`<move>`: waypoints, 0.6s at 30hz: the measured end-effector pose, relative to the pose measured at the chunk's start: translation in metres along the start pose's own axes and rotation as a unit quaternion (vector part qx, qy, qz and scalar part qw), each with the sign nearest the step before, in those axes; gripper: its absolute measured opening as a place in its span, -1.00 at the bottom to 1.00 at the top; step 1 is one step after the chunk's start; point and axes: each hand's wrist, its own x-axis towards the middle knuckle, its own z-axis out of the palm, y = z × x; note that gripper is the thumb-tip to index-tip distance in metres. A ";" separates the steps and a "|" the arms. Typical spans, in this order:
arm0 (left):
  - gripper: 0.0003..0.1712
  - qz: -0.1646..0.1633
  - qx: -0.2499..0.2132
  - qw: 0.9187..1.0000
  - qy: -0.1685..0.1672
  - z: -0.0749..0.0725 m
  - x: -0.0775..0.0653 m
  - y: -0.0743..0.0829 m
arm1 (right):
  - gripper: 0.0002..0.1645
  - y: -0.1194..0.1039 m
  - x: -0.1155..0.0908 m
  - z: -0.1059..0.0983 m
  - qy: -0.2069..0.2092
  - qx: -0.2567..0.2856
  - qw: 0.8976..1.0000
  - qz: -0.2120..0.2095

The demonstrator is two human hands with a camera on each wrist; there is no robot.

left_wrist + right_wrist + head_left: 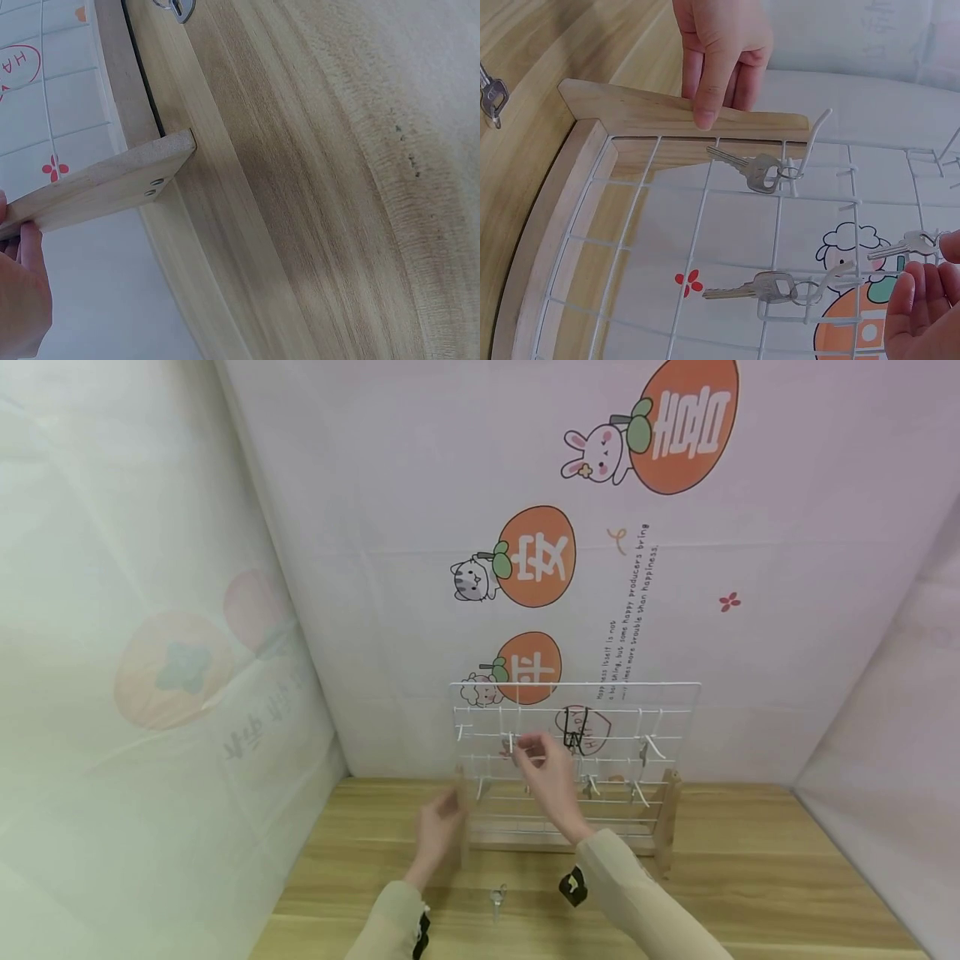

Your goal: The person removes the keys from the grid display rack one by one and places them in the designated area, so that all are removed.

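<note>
A white wire grid rack (577,683) in a wooden frame stands upright on the table, with several white hooks on it. My left hand (438,827) grips the rack's wooden side post (682,112), thumb on one face and fingers behind. At an upper-left hook, my right hand (551,777) pinches a silver key (904,247) near its ring. Two more keys hang by their rings from hooks in the right wrist view, an upper key (761,172) and a lower key (769,289). One loose key (497,902) with a ring lies on the table before the rack.
The wood-grain table (750,860) extends to both sides of the rack. Behind it hangs a white printed cloth (420,468) with orange fruit and cartoon animals. Cloth walls also close in the left and right sides. Further keys hang at the rack's right, including one key (643,752).
</note>
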 end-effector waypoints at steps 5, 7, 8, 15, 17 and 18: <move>-0.52 0.003 0.008 1.000 -0.001 -0.001 0.000 0.002 | -0.81 -0.002 0.002 0.003 0.008 0.001 1.000 -0.004; -0.52 0.000 0.004 1.000 -0.002 -0.001 0.000 0.003 | -0.83 -0.002 0.004 0.004 0.011 0.002 1.000 -0.004; -0.52 -0.003 0.003 1.000 -0.002 -0.001 0.000 0.003 | -0.83 -0.003 0.004 0.004 0.012 0.003 1.000 -0.006; -0.53 -0.002 -0.010 1.000 -0.009 0.000 0.000 0.002 | -0.87 -0.004 0.006 0.006 0.016 0.021 0.999 -0.020; -0.53 0.000 -0.010 1.000 -0.013 -0.001 0.000 0.002 | -0.88 -0.004 0.006 0.007 0.017 0.024 0.999 -0.023; -0.53 -0.001 -0.010 1.000 -0.013 -0.001 0.000 0.002 | -0.88 -0.004 0.007 0.007 0.019 0.024 0.999 -0.024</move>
